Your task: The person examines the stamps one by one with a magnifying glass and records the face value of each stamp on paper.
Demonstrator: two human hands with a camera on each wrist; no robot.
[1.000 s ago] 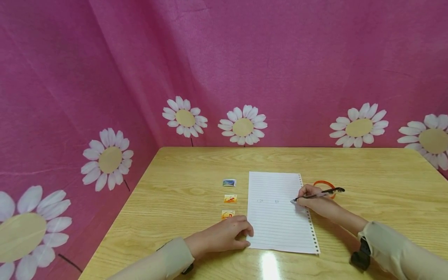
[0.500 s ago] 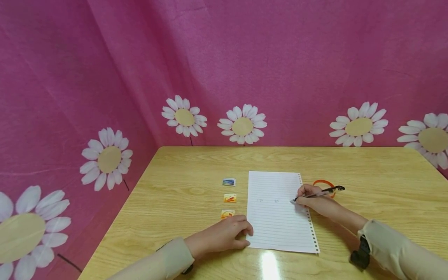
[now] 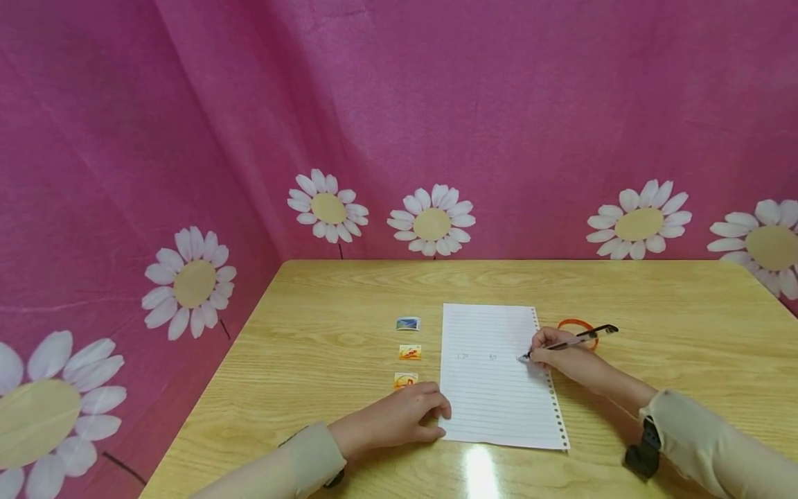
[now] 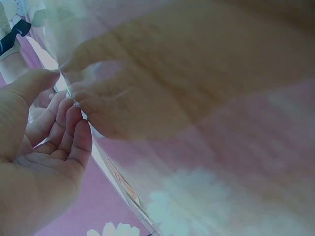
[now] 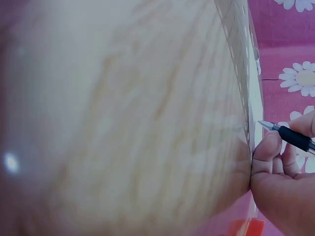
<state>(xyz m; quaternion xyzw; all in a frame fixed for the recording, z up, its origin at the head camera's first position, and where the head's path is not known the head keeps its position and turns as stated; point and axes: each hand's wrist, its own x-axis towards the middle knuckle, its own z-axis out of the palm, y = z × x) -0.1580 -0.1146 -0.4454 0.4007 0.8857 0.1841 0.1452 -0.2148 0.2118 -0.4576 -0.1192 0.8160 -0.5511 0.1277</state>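
My right hand (image 3: 564, 353) pinches a black pen (image 3: 586, 337), its tip close over the right part of a lined sheet of paper (image 3: 492, 409). In the right wrist view the pen (image 5: 295, 138) points its silver tip toward the sheet, with the other fingers folded beneath it. Faint handwritten figures run across the middle of the page, and a small mark shows by the tip. At the sheet's lower left edge rests my left hand (image 3: 405, 418), fingers loosely bent and fingertips on the paper. The left wrist view shows this hand (image 4: 51, 142) with its fingertips against the surface.
Left of the sheet, a blue stamp-like picture (image 3: 408, 324) and two yellow-orange ones (image 3: 410, 353) lie in a column; the lowest is partly behind the left hand. An orange ring (image 3: 576, 324) sits behind the right hand. A pink flowered curtain (image 3: 499, 104) borders the wooden table (image 3: 337, 312).
The pen has tilted a little, its rear end shifting up and right, and its tip has moved slightly right. A small mark shows left of the tip. The left hand stays in place.
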